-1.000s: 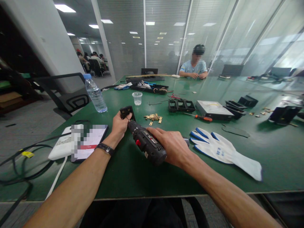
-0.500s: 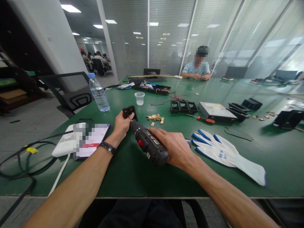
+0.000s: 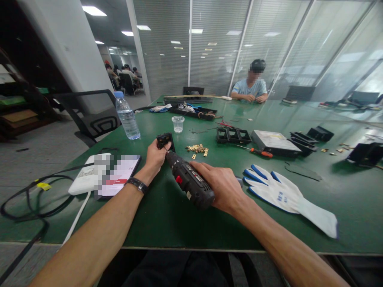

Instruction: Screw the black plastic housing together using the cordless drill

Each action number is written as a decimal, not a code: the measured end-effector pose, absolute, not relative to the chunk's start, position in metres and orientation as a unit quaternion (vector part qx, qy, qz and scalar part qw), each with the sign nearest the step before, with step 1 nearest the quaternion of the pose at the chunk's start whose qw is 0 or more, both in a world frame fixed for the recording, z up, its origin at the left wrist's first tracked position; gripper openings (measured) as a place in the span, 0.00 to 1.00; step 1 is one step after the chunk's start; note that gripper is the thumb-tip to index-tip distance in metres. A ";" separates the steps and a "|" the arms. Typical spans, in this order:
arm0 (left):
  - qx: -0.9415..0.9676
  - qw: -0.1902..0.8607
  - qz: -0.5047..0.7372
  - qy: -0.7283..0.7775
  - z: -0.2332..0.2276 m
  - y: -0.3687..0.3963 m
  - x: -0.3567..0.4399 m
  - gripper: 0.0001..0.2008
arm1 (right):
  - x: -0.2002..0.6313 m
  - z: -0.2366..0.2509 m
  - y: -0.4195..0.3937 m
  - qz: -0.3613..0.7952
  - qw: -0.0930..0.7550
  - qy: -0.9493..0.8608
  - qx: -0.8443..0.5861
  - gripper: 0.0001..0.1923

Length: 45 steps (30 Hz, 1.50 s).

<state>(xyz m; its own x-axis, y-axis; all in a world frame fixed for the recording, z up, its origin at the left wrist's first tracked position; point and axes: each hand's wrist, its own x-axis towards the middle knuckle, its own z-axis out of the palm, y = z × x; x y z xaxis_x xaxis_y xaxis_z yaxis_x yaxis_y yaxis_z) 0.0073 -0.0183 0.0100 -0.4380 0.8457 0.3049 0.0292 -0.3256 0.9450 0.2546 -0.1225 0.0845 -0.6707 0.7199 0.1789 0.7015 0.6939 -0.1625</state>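
Head view — drill point(image 3: 191, 184) points up-left at socket part point(image 3: 165, 140)

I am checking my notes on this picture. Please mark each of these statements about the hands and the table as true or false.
1. The right hand grips a black electric screwdriver. True.
2. The left hand holds a clear plastic cup. False: it holds a small black part; the cup stands apart, farther back.
3. The screwdriver's tip points at the black part. True.
4. A white and blue glove is worn on the right hand. False: the glove lies flat on the green table, and both hands are bare.
5. The water bottle lies on its side. False: it stands upright.
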 end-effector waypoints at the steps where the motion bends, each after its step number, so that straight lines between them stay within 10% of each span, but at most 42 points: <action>1: 0.439 0.296 0.686 0.499 0.009 -0.018 0.007 0.23 | 0.255 0.084 -0.122 0.038 0.115 -0.913 -0.389 0.37; 45: 0.437 0.293 0.690 0.497 0.004 -0.012 0.005 0.23 | 0.252 0.083 -0.122 0.031 0.107 -0.912 -0.395 0.38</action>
<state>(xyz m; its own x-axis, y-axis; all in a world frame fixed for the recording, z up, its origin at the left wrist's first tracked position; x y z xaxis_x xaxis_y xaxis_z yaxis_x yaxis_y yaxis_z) 0.0053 -0.0121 0.0039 -0.4459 0.8387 0.3126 0.0302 -0.3349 0.9418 0.2517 -0.1222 0.0830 -0.6647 0.7272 0.1711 0.7140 0.6858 -0.1412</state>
